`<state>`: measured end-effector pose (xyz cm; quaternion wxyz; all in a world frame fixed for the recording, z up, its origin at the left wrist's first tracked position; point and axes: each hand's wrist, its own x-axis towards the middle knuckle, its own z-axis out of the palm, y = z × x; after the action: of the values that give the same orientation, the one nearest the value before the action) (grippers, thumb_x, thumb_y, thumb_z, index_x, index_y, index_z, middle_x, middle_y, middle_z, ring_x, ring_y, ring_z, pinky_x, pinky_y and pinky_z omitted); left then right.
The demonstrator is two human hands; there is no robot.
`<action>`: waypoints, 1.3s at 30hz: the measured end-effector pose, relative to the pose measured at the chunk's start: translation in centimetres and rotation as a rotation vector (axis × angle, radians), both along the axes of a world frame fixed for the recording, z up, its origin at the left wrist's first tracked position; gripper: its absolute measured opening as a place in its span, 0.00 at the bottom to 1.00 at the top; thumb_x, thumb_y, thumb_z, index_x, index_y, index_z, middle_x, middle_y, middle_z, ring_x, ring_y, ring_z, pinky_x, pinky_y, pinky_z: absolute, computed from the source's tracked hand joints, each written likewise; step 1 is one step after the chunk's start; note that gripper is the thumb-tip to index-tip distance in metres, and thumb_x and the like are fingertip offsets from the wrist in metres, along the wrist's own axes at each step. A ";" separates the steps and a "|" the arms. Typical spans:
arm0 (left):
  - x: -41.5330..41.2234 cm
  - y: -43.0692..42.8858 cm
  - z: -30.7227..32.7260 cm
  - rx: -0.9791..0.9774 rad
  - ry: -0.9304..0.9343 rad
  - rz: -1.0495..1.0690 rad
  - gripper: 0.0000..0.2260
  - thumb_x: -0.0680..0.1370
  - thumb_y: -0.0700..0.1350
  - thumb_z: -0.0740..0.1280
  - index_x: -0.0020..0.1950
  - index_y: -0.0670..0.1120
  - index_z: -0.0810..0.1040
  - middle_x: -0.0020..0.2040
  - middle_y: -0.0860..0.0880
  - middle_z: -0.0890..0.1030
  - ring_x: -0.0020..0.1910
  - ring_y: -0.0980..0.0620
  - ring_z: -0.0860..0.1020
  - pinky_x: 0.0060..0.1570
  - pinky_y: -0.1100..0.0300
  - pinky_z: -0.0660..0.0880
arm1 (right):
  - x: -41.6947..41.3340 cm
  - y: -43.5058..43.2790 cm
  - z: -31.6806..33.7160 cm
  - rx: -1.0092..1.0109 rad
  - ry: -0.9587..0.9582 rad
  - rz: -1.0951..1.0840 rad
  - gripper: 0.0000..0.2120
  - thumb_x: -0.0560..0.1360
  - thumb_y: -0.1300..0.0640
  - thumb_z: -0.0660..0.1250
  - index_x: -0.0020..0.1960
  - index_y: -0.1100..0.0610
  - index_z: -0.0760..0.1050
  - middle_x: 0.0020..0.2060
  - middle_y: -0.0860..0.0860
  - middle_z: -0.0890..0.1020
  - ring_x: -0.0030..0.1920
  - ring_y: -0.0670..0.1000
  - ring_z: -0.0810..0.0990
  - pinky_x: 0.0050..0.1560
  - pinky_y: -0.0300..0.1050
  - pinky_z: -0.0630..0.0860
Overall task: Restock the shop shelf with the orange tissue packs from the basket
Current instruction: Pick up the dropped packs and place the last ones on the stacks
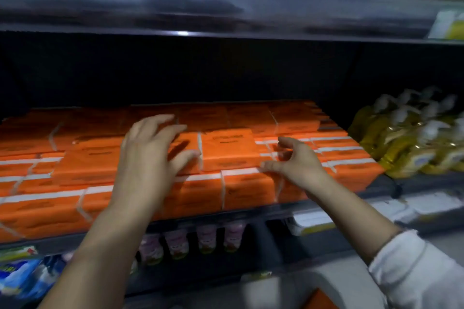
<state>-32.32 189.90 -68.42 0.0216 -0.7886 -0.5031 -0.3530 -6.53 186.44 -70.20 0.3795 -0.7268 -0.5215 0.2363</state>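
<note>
Orange stock: orange tissue packs (50,206) fill the shelf (226,218) from its left end, stacked in layers with white bands showing. The view is motion-blurred.
Left hand: the left hand (148,155) lies flat on the upper layer, fingers spread and straight. It grips nothing.
Top pack: the top pack (228,148) sits on the upper layer between the two hands and looks roughly square to the row beneath, as far as the blur allows.
Right hand: the right hand (296,160) is at that pack's right end, fingers loosely curled with a wide gap to the thumb, holding nothing. Whether the fingertips touch the wrapper cannot be told.
Yellow bottles: the yellow bottles (411,143) stand just beside the stack's right end on the same shelf.
Risk: in my judgement, a sideways push from the left hand could slide the top pack off its layer toward the bottles. Slick wrappers and an uneven layer underneath would be the cause.
Pack versus grip: the top pack lies outside both grips, just right of the left fingertips and just left of the right hand. Neither hand encloses it.
</note>
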 end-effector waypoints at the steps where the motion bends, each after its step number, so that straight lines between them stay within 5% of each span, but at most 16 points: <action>1: 1.8 -0.5 0.3 0.061 -0.014 -0.091 0.21 0.69 0.56 0.70 0.55 0.44 0.82 0.57 0.45 0.79 0.57 0.42 0.74 0.57 0.49 0.70 | 1.3 -0.9 0.0 0.012 -0.011 -0.033 0.40 0.61 0.55 0.80 0.69 0.59 0.67 0.62 0.55 0.75 0.59 0.53 0.75 0.60 0.46 0.72; 5: 10.0 -3.1 -1.0 0.021 0.102 -0.419 0.19 0.73 0.59 0.63 0.55 0.49 0.81 0.50 0.50 0.78 0.50 0.47 0.75 0.51 0.53 0.72 | 7.7 -5.6 -0.5 0.019 -0.102 -0.153 0.35 0.65 0.56 0.77 0.68 0.59 0.69 0.62 0.55 0.75 0.59 0.53 0.75 0.57 0.40 0.69; 8: 15.6 -4.7 -3.2 0.004 0.241 -0.556 0.15 0.73 0.54 0.67 0.57 0.49 0.79 0.47 0.50 0.77 0.46 0.45 0.76 0.47 0.52 0.76 | 12.5 -10.0 -1.9 -0.019 -0.220 -0.211 0.33 0.68 0.56 0.75 0.69 0.58 0.67 0.62 0.55 0.76 0.55 0.50 0.75 0.50 0.35 0.66; 10: 18.8 -5.7 -4.5 -0.017 0.301 -0.632 0.15 0.72 0.51 0.70 0.57 0.49 0.77 0.47 0.49 0.77 0.46 0.43 0.76 0.43 0.51 0.76 | 15.6 -13.1 -3.0 -0.073 -0.311 -0.232 0.32 0.70 0.54 0.73 0.71 0.57 0.65 0.61 0.54 0.75 0.56 0.51 0.75 0.50 0.37 0.67; 13: 23.1 -7.3 -6.6 -0.077 0.359 -0.752 0.16 0.73 0.54 0.63 0.56 0.49 0.78 0.46 0.48 0.77 0.45 0.44 0.76 0.40 0.52 0.76 | 19.9 -17.7 -5.2 -0.171 -0.357 -0.291 0.30 0.73 0.53 0.70 0.71 0.56 0.64 0.61 0.54 0.74 0.57 0.53 0.75 0.55 0.44 0.70; 16: 26.8 -8.9 -9.8 -0.162 0.428 -0.837 0.14 0.71 0.49 0.71 0.55 0.46 0.81 0.48 0.47 0.80 0.46 0.43 0.78 0.42 0.51 0.78 | 23.5 -21.6 -8.2 -0.252 -0.352 -0.356 0.29 0.73 0.52 0.69 0.70 0.58 0.65 0.61 0.56 0.75 0.57 0.55 0.75 0.56 0.46 0.70; 23: 32.8 -11.9 -18.8 -0.488 0.608 -0.888 0.20 0.80 0.52 0.60 0.71 0.50 0.67 0.66 0.51 0.70 0.64 0.52 0.68 0.60 0.59 0.68 | 27.9 -28.3 -18.7 -0.467 -0.167 -0.453 0.27 0.73 0.52 0.69 0.69 0.58 0.67 0.59 0.57 0.76 0.57 0.57 0.76 0.58 0.48 0.72; 31: 35.0 -14.4 -27.9 -0.720 0.588 -0.811 0.29 0.71 0.64 0.56 0.63 0.47 0.76 0.61 0.47 0.76 0.62 0.45 0.73 0.61 0.55 0.69 | 27.9 -31.9 -29.4 -0.667 0.101 -0.545 0.31 0.73 0.49 0.69 0.70 0.61 0.65 0.62 0.58 0.75 0.60 0.56 0.75 0.60 0.46 0.70; 34: 35.0 -15.1 -30.1 -0.842 0.607 -0.777 0.26 0.72 0.62 0.60 0.63 0.48 0.76 0.61 0.49 0.76 0.61 0.47 0.74 0.60 0.59 0.68 | 26.9 -32.4 -32.7 -0.781 0.063 -0.520 0.35 0.71 0.44 0.69 0.71 0.59 0.63 0.64 0.58 0.72 0.63 0.57 0.72 0.63 0.48 0.69; 39: 35.1 -15.5 -32.7 -1.010 0.523 -0.722 0.18 0.74 0.55 0.67 0.60 0.46 0.78 0.58 0.48 0.78 0.55 0.51 0.75 0.51 0.70 0.63 | 23.8 -31.4 -36.8 -0.950 -0.275 -0.424 0.35 0.69 0.33 0.62 0.65 0.58 0.64 0.60 0.55 0.70 0.59 0.56 0.69 0.57 0.50 0.70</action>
<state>2.78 174.41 -101.17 -0.3482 -0.8800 -0.2894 0.1432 17.22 155.01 -107.00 -0.0235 -0.9320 -0.2435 0.2673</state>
